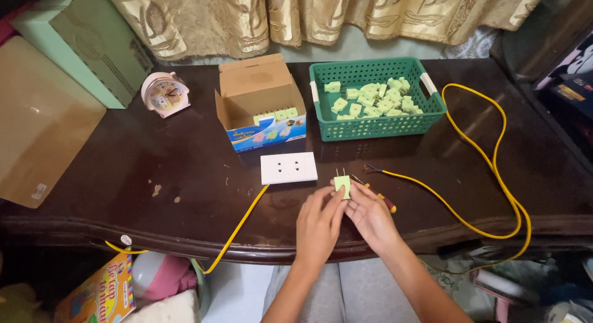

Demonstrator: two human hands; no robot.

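Both hands' grip, left hand [319,222] and right hand [369,215], pinched on green plug [342,185] between fingertips.

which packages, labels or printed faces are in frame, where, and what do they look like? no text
Open brown cardboard box with a blue printed front: table centre, left of the green plastic basket, holding pale green plugs.
Large mint-green carton: far left, tilted.
Flat tan cardboard panel with a small white sticker: left table edge.
Colourful yellow-orange printed box: on the floor, lower left.
Pink round clock: left of the open box, pictured dial.
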